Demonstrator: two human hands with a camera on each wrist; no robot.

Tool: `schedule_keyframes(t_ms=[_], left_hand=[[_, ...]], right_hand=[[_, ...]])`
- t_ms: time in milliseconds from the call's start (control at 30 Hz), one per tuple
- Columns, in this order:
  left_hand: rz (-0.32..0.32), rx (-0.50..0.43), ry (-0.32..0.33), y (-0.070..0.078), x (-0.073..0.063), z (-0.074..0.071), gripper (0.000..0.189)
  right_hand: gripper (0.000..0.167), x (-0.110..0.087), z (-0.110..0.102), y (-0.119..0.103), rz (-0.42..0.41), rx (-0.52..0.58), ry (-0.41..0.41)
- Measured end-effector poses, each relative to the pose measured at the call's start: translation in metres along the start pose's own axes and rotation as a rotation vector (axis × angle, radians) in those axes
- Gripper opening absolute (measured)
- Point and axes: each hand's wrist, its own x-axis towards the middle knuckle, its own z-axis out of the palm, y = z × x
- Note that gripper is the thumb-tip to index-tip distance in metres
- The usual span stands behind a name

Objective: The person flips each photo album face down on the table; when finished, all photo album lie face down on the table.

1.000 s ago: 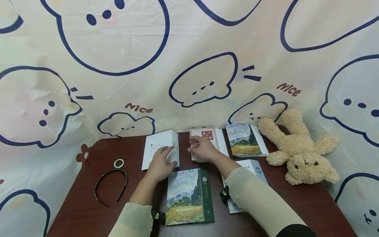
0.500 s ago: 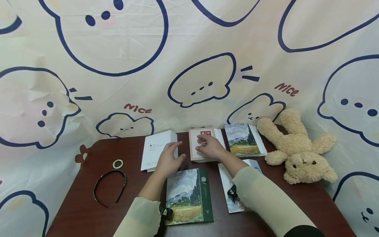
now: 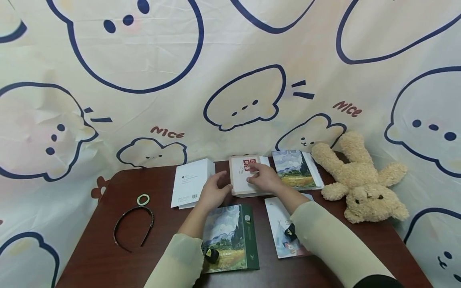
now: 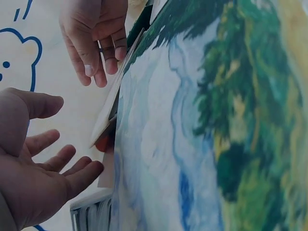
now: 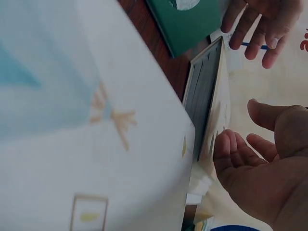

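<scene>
In the head view, a beige book point(image 3: 237, 176) with red characters lies at the back middle of the table. My left hand point(image 3: 212, 194) hovers by its left front corner, fingers spread and thumb apart. Over the book's right part, my right hand point(image 3: 265, 178) hangs with fingers loosely bent. Both hands point(image 4: 45, 168) look empty in the left wrist view, and the right wrist view shows the right palm point(image 5: 269, 168) bare. Left of the beige book lies a white book point(image 3: 191, 184). Below my hands is a photo album point(image 3: 230, 236) with a green spine, partly covered by the left sleeve.
A second landscape album point(image 3: 293, 168) lies at the back right beside a teddy bear point(image 3: 367, 188). A pale illustrated book point(image 3: 282, 244) is partly under my right arm. At left are a black headband point(image 3: 116, 230) and a green ring point(image 3: 139, 199). A patterned cloth point(image 3: 151, 108) hangs behind the table.
My left hand has left the white book and moved right, to the beige book's left front corner. The right hand has shifted a little right over the beige book.
</scene>
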Motion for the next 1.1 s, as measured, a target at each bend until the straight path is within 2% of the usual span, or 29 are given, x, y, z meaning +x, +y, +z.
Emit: schedule_keyframes(t_ms=[333, 500, 700, 1100], left_hand=[[-0.060, -0.108, -0.039, -0.001, 0.005, 0.013, 0.065], [-0.073, -0.149, -0.043, -0.001, 0.008, 0.019, 0.067], [-0.064, -0.143, -0.028, 0.004, 0.009, 0.024, 0.067], [-0.121, -0.140, -0.035, 0.003, 0.009, 0.030, 0.068]], right_hand=[[0.055, -0.003, -0.010, 0.012, -0.010, -0.065, 0.019], [0.057, -0.004, -0.014, 0.017, 0.015, -0.085, 0.011], [0.062, -0.006, -0.017, 0.019, 0.033, -0.089, 0.001], [0.064, -0.009, -0.018, 0.024, 0.022, -0.109, -0.015]])
